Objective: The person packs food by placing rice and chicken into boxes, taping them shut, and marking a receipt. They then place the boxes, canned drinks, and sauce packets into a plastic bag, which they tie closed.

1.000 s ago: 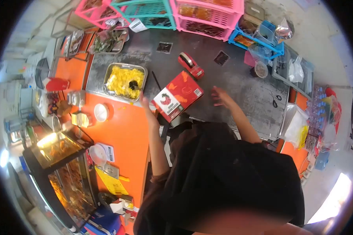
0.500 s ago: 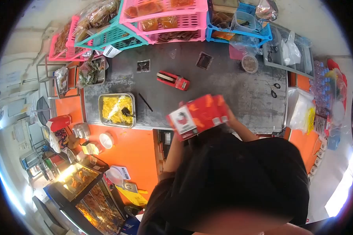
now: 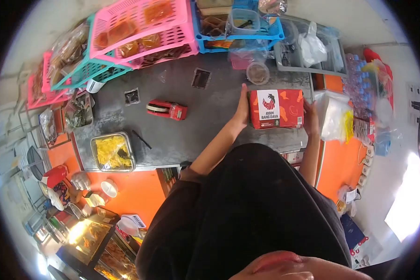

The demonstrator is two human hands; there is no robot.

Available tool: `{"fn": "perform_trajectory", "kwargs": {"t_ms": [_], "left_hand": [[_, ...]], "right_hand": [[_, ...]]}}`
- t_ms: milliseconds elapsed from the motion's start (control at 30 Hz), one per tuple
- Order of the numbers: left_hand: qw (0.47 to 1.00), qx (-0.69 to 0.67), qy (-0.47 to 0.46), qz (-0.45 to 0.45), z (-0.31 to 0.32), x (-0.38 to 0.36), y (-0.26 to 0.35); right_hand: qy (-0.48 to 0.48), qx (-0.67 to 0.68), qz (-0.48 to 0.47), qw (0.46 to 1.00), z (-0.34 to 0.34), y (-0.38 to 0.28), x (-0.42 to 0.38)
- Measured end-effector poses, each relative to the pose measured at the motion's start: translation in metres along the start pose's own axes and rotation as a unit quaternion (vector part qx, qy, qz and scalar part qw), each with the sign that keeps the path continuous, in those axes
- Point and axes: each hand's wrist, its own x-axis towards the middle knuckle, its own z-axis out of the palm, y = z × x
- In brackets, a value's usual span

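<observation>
A red food box point(image 3: 289, 108) with a white "AYAM BANG DAVA" panel sits at the right part of the dark metal table point(image 3: 210, 114), held from both sides. My left hand point(image 3: 243, 106) presses along its left side, fingers pointing up past the top corner. Around the right side is my right hand point(image 3: 311, 117), partly hidden by the box. A red tape dispenser point(image 3: 167, 110) lies to the left of my left forearm. Further left are a black pen-like stick point(image 3: 141, 139) and a tray of yellow food point(image 3: 112, 151) with a dark utensil in it.
Pink and blue baskets point(image 3: 240, 39) with packets line the back. A round plastic tub point(image 3: 258, 73) stands behind the box, and two dark sachets point(image 3: 201, 78) lie on the table. Plastic bags point(image 3: 331, 114) are at the right; a lit food warmer point(image 3: 91, 233) is lower left.
The red box has moved right and turned so its printed panel faces up and upright. Both hands moved with it, and the view shifted right. The scissors no longer show.
</observation>
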Motion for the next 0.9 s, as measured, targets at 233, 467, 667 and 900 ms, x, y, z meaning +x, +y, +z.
{"fn": "perform_trajectory", "kwargs": {"t_ms": [233,467,667,900], "left_hand": [[0.971,0.136,0.139,0.136,-0.067,0.106,-0.107],[0.657,0.313,0.427,0.537,-0.099,-0.083,0.087],[0.431,0.31,0.688,0.495,-0.381,-0.191,0.282],[0.457,0.451,0.673,0.367,-0.493,-0.21,0.398]], "right_hand": [[0.028,-0.113,-0.066,0.991,0.062,-0.036,-0.038],[0.106,-0.012,-0.526,0.844,0.243,-0.036,-0.103],[-0.267,-0.381,-0.308,0.83,0.384,0.115,-0.012],[-0.475,-0.52,0.019,0.71,0.403,0.166,0.087]]}}
